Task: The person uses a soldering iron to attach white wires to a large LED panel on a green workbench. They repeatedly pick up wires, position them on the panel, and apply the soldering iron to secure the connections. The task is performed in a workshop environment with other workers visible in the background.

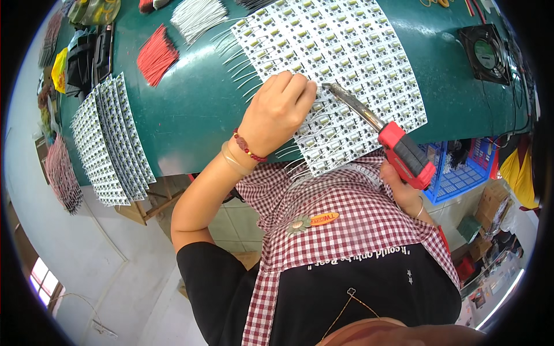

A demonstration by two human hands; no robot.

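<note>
A large white panel of small circuit boards (378,66) lies on the green table, with thin white wires sticking out along its left side. My left hand (280,104) is closed over the panel, thumb and fingers pinched together; what they hold is hidden. In my right hand (402,190) is a red and black soldering gun (407,155), gripped from below by its handle. Its metal barrel slants up to the left over the panel. The tip is just right of my left fingertips, close to the boards.
Bundles of red wires (157,56) and white wires (199,18) lie on the table (190,115) beyond my left hand. Several more board panels (109,144) are stacked in a fan at the left edge. A black fan (486,53) stands far right, above a blue crate (456,173).
</note>
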